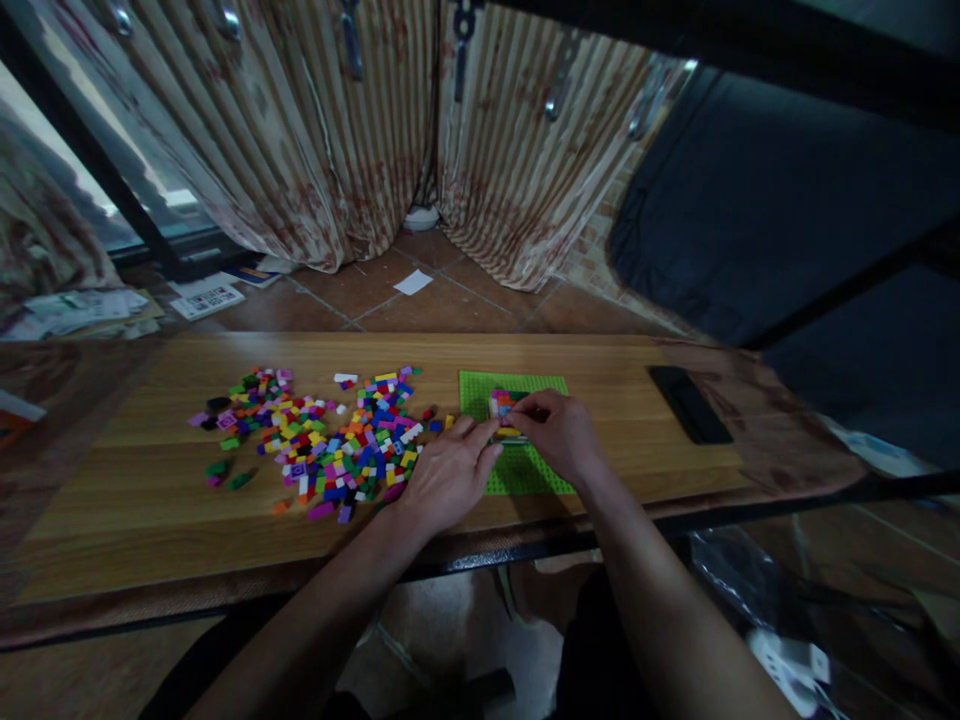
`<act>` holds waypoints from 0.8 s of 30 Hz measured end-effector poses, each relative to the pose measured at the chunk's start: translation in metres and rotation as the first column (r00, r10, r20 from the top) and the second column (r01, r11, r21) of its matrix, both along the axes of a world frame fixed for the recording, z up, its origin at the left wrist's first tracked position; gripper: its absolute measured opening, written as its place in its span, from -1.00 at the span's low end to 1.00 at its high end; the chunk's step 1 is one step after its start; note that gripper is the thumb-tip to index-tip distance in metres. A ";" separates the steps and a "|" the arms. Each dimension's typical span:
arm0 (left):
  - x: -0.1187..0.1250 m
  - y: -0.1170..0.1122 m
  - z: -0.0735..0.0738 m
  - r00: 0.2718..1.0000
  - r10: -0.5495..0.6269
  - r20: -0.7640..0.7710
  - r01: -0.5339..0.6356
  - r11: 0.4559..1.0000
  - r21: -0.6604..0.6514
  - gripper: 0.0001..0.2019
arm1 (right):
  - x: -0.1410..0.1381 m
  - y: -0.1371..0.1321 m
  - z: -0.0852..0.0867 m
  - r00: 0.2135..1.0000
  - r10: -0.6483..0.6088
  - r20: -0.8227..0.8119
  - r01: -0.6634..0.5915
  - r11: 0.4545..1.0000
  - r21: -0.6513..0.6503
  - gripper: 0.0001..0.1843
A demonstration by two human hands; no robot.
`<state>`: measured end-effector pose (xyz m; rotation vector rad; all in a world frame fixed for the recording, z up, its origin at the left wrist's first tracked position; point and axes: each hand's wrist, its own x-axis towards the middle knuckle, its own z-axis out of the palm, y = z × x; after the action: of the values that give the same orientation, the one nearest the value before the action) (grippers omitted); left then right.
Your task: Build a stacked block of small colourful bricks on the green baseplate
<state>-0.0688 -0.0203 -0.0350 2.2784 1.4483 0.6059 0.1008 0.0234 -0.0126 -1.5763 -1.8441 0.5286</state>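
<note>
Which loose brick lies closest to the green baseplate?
The yellow brick by the left hand, just left of the baseplate; its blue neighbour and red neighbour lie farther left.

The long wood-grain desk (150,470) carries a loose spread of multicoloured toy bricks (364,440) on its left, a green studded baseplate (525,474) just beside them, and a black phone (690,404) farther right.

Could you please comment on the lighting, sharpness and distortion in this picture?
Head view: dim overall, brighter through the window upper left; head view: small bricks by the right hand look soft; head view: apparent wide-angle stretching towards edges.
</note>
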 end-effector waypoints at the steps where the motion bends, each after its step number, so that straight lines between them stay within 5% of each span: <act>1: 0.000 0.000 0.000 1.000 0.000 -0.005 0.000 1.000 -0.001 -0.57 | 0.000 0.000 0.000 1.000 -0.003 0.000 0.003 1.000 -0.002 -0.88; 24: 0.003 -0.004 0.006 0.998 0.003 -0.057 -0.003 1.000 -0.006 -0.56 | 0.000 -0.001 0.001 1.000 0.015 -0.009 -0.016 0.998 -0.059 -0.90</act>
<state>-0.0662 -0.0243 -0.0295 2.3062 1.4777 0.5407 0.1005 0.0224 -0.0121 -1.5974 -1.8515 0.6013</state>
